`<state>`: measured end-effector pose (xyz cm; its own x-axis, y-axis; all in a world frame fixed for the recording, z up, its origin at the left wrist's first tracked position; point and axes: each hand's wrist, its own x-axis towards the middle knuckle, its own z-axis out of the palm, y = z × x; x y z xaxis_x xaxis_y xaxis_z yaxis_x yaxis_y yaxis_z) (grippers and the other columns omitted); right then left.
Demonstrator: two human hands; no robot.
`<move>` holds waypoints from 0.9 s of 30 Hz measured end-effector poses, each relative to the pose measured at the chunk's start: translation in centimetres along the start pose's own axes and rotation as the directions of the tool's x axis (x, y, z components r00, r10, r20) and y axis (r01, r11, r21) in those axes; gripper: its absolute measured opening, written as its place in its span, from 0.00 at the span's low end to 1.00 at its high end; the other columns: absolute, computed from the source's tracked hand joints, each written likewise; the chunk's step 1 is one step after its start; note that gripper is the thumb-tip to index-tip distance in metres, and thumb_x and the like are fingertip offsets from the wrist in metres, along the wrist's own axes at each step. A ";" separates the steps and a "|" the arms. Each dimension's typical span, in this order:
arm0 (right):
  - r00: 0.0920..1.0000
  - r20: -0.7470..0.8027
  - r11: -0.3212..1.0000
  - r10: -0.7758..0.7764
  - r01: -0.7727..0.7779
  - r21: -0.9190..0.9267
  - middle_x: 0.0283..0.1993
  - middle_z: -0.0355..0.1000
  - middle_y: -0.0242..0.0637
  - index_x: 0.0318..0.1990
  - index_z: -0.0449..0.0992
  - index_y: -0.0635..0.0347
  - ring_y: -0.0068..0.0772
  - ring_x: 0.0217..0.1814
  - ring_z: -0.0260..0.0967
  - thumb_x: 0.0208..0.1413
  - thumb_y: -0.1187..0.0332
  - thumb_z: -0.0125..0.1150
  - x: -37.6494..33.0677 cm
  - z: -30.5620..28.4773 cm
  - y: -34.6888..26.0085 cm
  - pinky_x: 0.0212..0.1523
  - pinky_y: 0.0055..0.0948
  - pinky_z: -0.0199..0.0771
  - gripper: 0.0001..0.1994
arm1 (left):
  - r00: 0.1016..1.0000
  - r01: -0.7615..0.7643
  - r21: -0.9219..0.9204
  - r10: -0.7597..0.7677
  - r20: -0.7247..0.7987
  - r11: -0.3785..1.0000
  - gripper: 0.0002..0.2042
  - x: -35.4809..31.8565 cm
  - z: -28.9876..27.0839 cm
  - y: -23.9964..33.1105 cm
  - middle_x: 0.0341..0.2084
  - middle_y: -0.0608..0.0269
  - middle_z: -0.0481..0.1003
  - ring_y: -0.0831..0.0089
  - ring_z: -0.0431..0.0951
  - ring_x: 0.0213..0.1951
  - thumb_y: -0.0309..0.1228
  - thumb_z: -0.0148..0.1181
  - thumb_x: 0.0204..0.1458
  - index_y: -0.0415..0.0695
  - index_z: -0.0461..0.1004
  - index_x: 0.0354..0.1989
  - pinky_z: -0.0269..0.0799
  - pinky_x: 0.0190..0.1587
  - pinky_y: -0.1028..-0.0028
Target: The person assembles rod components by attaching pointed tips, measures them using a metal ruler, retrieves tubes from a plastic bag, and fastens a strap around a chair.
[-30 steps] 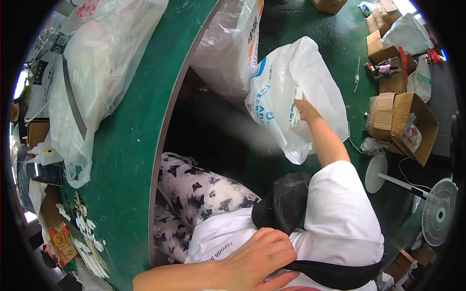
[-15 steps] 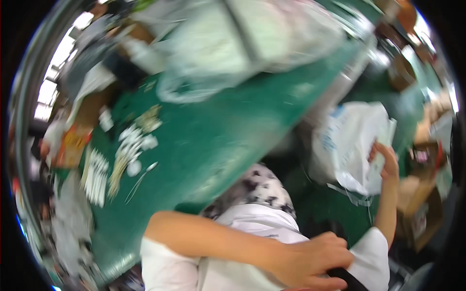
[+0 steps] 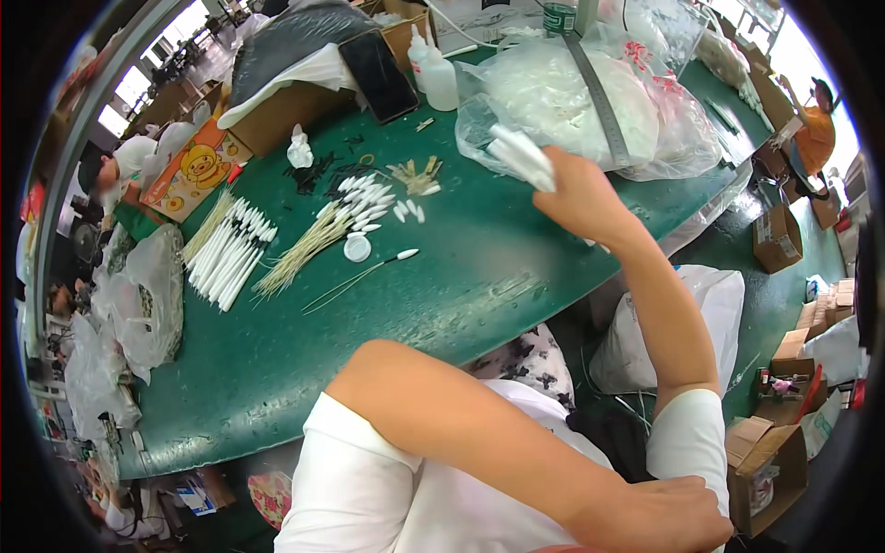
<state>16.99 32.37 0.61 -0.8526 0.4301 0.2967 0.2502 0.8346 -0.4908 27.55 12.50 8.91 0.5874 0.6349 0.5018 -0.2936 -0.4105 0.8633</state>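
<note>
My right hand is raised over the far right of the green table, closed round a small bundle of white tubes that point to the upper left. My left arm crosses my body. At its end my left hand lies by my right sleeve with its fingers curled; what they grip, if anything, is hidden. Left on the table lie a row of white tubes, a fan of thin pale stems with white tips, a small round white lid and one separate dark-banded, white-tipped stem.
A clear bag of white material lies at the back under a steel ruler. Left of it are white bottles, a phone and cardboard boxes. A white bag stands below the table's right edge. Other people sit farther off.
My right hand has come up from the white bag beside the table to above the tabletop, bringing white tubes. My left hand has shifted slightly right and down. The view has turned.
</note>
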 end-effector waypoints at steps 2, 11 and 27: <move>0.996 0.070 0.993 0.053 -0.045 -0.108 0.29 0.69 0.58 0.35 0.65 0.67 0.59 0.35 0.68 0.42 0.70 0.55 1.5 2.1 -0.4 0.36 0.47 0.66 0.13 | 0.999 0.042 0.019 -0.042 0.031 0.999 0.10 -0.6 -0.2 1.0 0.25 0.47 0.74 0.54 0.76 0.31 0.35 0.54 0.44 0.40 0.73 0.29 0.68 0.32 0.61; 0.979 -0.197 0.860 -0.048 -0.059 -0.507 0.39 0.66 0.45 0.41 0.67 0.65 0.45 0.43 0.63 0.44 0.42 0.58 1.5 5.4 -0.5 0.44 0.40 0.62 0.31 | 0.905 0.301 -0.358 -0.383 -0.184 0.884 0.09 0.2 -1.6 1.2 0.25 0.51 0.68 0.59 0.69 0.31 0.31 0.49 0.49 0.38 0.63 0.26 0.64 0.33 0.65; 0.498 0.252 -0.171 0.830 -0.204 0.964 0.15 0.62 0.26 0.26 0.69 0.59 0.14 0.10 0.48 0.54 0.64 0.53 -17.0 -0.5 6.4 0.10 0.17 0.43 0.10 | 0.890 0.365 -0.366 -0.436 -0.132 0.856 0.09 3.7 0.5 -4.1 0.18 0.71 0.66 0.85 0.61 0.21 0.31 0.51 0.54 0.39 0.71 0.26 0.56 0.25 0.84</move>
<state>33.35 30.61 -7.15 -0.3331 0.8198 -0.4659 -0.3110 -0.5619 -0.7665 31.26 16.18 7.23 0.5512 0.8308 0.0773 -0.3132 0.1201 0.9421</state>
